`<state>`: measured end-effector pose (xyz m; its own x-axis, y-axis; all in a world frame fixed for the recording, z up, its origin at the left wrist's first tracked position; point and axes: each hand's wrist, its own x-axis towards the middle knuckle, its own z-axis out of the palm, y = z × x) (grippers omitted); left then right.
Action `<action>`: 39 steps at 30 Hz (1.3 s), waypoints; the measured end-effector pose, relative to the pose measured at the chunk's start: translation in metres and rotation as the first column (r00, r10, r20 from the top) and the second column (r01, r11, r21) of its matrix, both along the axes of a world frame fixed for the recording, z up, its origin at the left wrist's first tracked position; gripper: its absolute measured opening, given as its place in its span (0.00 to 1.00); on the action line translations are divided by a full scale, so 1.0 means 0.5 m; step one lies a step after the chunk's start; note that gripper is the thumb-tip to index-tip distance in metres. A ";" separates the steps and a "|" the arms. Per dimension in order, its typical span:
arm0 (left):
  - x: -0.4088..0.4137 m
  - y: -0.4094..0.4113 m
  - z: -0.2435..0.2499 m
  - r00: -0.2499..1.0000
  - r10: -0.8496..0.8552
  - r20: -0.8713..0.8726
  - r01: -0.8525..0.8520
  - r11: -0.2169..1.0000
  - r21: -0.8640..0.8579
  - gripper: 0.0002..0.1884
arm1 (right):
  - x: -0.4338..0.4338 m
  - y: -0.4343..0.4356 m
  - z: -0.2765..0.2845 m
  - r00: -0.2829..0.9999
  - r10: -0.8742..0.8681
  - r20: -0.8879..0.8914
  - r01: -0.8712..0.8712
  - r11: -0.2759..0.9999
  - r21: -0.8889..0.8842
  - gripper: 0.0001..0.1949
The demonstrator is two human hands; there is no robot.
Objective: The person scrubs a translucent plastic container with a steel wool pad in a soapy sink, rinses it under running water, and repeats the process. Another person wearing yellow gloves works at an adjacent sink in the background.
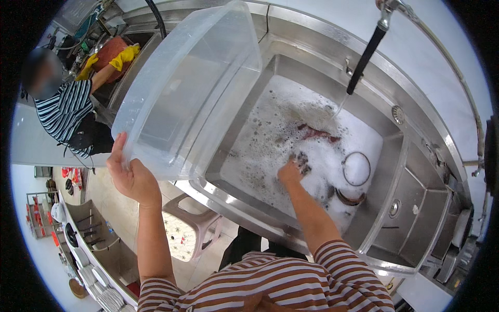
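My left hand (pixel 134 173) grips the near left rim of a large clear plastic bin (pixel 183 105), thumb on one side and fingers on the other. The bin is tilted over the left side of a stainless steel sink (pixel 243 132). In the sink's foamy water (pixel 269 117), my right hand (pixel 291 171) is on a dark grey scourer (pixel 302 163), its fingertips hidden by the scourer and suds. Beyond it a reddish-brown item (pixel 317 134) shows partly through the foam. To the right, a thin dark ring (pixel 356 168) and a brown curved rim (pixel 351 197) break the surface.
Water runs from a black hose spout (pixel 366 60) into the sink. A second basin (pixel 413 218) adjoins on the right. At left a co-worker (pixel 74 109) in yellow gloves handles a red-brown container (pixel 111 58). A plastic stool (pixel 191 226) stands below the sink's front edge.
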<state>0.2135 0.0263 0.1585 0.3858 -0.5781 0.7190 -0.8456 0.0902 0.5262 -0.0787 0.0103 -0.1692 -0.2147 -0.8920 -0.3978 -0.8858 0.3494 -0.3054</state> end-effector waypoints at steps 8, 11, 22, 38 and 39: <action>-0.002 -0.010 -0.015 0.991 -0.119 -0.062 0.115 0.991 -0.066 0.19 | -0.041 0.090 -0.058 0.672 0.733 0.102 -0.736 0.676 -0.009 0.15; 0.010 -0.008 -0.016 0.990 -0.121 -0.070 0.116 0.991 -0.068 0.20 | -0.141 0.094 -0.037 0.637 0.747 0.188 -0.749 0.658 -0.075 0.11; 0.007 -0.013 -0.015 0.974 -0.166 -0.156 0.151 0.983 -0.104 0.22 | -0.286 -0.239 -0.035 0.888 -0.447 -0.106 0.403 0.869 -0.287 0.28; 0.014 -0.016 -0.025 0.974 -0.201 -0.101 0.190 0.976 -0.107 0.20 | -0.286 -0.125 -0.106 0.904 0.048 -0.425 0.020 0.988 0.156 0.23; 0.014 -0.008 -0.028 0.987 -0.148 -0.065 0.142 0.986 -0.083 0.19 | -0.249 -0.118 -0.056 0.951 -0.007 -0.310 0.017 0.999 0.027 0.18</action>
<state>0.2205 0.0221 0.1443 0.3535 -0.5746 0.7381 -0.7814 0.2524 0.5708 -0.2031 -0.0487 -0.1970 -0.3422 -0.8776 -0.3357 -0.9309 0.3652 -0.0058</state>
